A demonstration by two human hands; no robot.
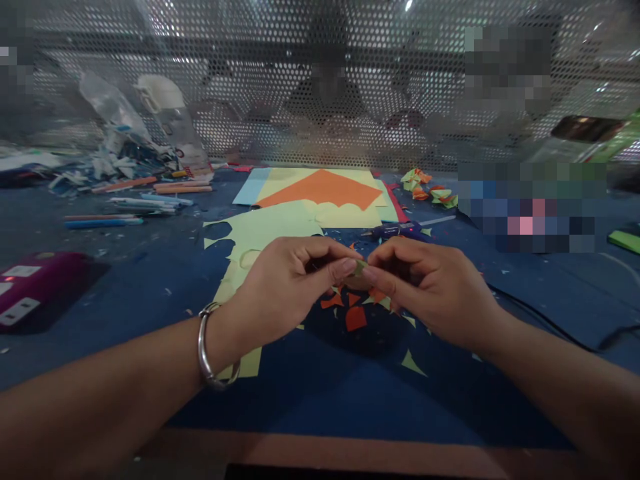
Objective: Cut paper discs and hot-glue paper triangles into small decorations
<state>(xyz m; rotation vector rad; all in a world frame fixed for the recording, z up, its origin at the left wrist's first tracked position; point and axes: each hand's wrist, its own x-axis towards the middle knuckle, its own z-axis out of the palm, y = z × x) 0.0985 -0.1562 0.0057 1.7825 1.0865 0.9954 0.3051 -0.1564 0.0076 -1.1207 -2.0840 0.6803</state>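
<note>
A small piece of green paper [359,268] is pinched between my two hands, above the middle of the table. My left hand [287,280], with a silver bangle [204,350] on its wrist, grips it between thumb and fingertips. From the other side my right hand [425,283] pinches it the same way. My fingers partly hide its shape. Below lie orange paper scraps [356,319] and pale green offcuts [414,363]. A large light green sheet [270,223] with scalloped cut-outs lies partly under my left hand. Behind my right hand is a dark blue glue gun [397,231].
An orange sheet [320,189] rests on pale yellow paper at the back. Folded paper pieces [430,190] sit right of it. Pens [145,203], a clear bottle [177,127] and a purple power strip [43,283] stand left. A black cord [545,317] crosses the right side.
</note>
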